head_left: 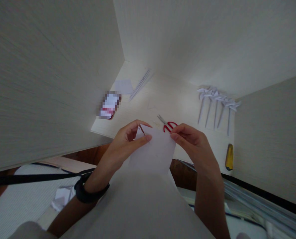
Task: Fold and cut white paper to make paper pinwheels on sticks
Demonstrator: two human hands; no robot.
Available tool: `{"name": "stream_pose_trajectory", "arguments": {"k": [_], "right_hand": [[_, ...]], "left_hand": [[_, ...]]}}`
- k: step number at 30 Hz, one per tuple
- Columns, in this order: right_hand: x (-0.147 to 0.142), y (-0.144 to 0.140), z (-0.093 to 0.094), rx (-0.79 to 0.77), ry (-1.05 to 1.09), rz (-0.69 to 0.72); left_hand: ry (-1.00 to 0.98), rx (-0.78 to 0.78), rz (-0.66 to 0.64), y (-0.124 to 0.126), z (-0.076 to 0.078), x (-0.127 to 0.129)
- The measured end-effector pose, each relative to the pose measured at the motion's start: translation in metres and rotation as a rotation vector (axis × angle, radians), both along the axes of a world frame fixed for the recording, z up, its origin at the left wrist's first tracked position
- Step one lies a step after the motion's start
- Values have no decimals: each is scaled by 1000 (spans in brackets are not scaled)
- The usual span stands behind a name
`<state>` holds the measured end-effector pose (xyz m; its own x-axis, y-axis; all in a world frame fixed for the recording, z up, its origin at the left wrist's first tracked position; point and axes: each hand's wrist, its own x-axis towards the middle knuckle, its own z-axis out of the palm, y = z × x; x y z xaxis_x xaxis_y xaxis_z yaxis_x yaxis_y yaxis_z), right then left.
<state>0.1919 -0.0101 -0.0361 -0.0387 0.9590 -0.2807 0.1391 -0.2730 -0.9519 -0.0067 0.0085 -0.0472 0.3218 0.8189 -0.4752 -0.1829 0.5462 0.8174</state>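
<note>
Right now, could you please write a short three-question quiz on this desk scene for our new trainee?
1. True or false: both hands pinch the white paper sheet.
2. What lies on the desk just beyond the paper? A) red-handled scissors B) a stapler C) a cup
3. Which wrist wears the black band?

Key:
1. True: the left hand and right hand each grip a top corner.
2. A, the red-handled scissors, left of the row of paper pinwheels.
3. The left.

No legible text anywhere; the red-and-white packet (109, 105) on the desk blurred.
</note>
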Motion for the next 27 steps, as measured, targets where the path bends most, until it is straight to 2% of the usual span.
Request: {"name": "stream_pose_trajectory", "arguments": {"k": [6,10,12,17,20,23,27], "right_hand": [[-2,1,0,1,-12,4],[-2,-1,-1,-10,-18,33],[-2,-2,-1,-10,-19,46],[-5,-4,-2,1,-48,75],[-8,-4,-1,11,-64,81],[-10,-5,2,29,-65,70],[-11,-7,4,63,-68,29]], "left_hand": [[88,61,-90,1,-3,-8],[79,72,-93,5,-5,-13],[79,89,-99,7,-1,-16],[44,201,-235,8,12,-15],[96,180,-284,8,14,-10],[122,141,-259,6,12,-3],[175,103,-114,3,12,5]]}}
